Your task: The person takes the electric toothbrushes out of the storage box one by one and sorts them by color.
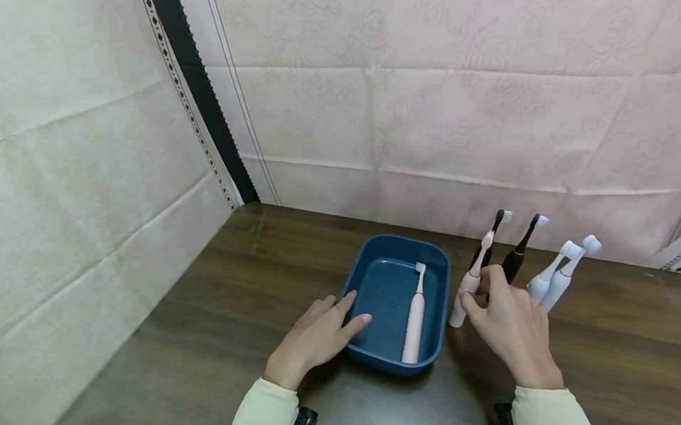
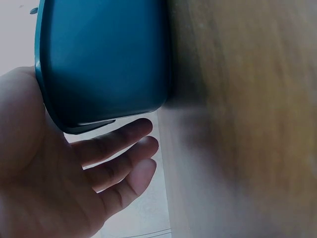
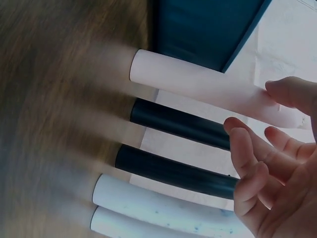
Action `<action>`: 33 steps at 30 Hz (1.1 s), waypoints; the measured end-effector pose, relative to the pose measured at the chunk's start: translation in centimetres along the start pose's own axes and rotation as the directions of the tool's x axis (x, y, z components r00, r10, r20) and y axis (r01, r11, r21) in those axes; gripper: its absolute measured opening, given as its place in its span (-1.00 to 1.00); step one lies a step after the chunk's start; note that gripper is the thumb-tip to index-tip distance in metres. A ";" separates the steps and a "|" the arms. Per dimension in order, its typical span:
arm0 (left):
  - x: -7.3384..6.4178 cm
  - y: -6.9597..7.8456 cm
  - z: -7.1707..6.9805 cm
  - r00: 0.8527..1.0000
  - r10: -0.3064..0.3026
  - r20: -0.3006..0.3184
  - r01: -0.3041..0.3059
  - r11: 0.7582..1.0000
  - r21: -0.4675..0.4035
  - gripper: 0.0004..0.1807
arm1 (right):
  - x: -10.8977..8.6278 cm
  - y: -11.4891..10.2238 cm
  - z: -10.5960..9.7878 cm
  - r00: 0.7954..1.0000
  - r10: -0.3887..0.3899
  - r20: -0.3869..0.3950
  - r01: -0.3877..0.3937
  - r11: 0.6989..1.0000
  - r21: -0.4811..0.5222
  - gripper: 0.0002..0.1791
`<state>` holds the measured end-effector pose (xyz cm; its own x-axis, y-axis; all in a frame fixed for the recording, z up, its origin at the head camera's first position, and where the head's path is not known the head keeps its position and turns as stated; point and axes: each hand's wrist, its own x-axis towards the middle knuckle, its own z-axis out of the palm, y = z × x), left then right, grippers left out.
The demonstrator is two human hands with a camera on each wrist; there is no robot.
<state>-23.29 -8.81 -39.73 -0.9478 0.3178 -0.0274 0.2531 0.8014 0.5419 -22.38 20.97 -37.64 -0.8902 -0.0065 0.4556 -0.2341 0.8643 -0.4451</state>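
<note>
A pink electric toothbrush (image 1: 468,282) stands on the table just right of a blue bin (image 1: 391,367). My right hand (image 1: 513,325) pinches its upper part between thumb and index finger; the other fingers are bent beside a black toothbrush handle (image 3: 181,124) in the right wrist view. My left hand (image 1: 318,335) rests at the bin's left rim with relaxed fingers, the thumb reaching over the inside. In the left wrist view several fingers (image 2: 119,173) extend past the bin's wall, holding nothing. Inside the bin lies another pink electric toothbrush (image 1: 414,326), its head toward the far end.
Behind my right hand stand two black electric toothbrushes (image 1: 517,254). Two pale blue-white electric toothbrushes (image 1: 557,284) stand close together farther right. The wooden table (image 1: 197,366) ends at a pale patterned cloth (image 1: 455,127) at the back.
</note>
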 end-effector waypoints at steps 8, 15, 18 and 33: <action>-0.1 0.0 0.0 1.000 0.003 0.005 -0.003 1.000 -0.003 -0.24 | -1.0 -0.2 -1.5 0.999 0.047 0.022 -0.047 0.999 -0.024 -0.53; 0.0 -0.1 0.0 1.000 0.005 0.003 -0.005 1.000 -0.004 -0.24 | -2.1 -0.9 -2.8 0.998 0.064 0.017 -0.063 0.998 -0.025 -0.58; -0.1 -0.1 0.0 1.000 0.009 0.003 -0.009 1.000 -0.003 -0.24 | -2.4 -1.1 -3.1 0.997 0.069 0.016 -0.069 0.997 -0.024 -0.60; -0.1 0.0 0.0 1.000 0.013 -0.005 -0.013 1.000 0.015 -0.25 | -2.0 -2.9 -3.2 1.000 0.018 -0.019 -0.018 1.000 -0.018 -0.68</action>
<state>-23.25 -8.86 -39.71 -0.9454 0.3254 -0.0163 0.2678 0.8047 0.5299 -18.63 20.11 -34.81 -0.8867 0.0184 0.4619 -0.2108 0.8731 -0.4396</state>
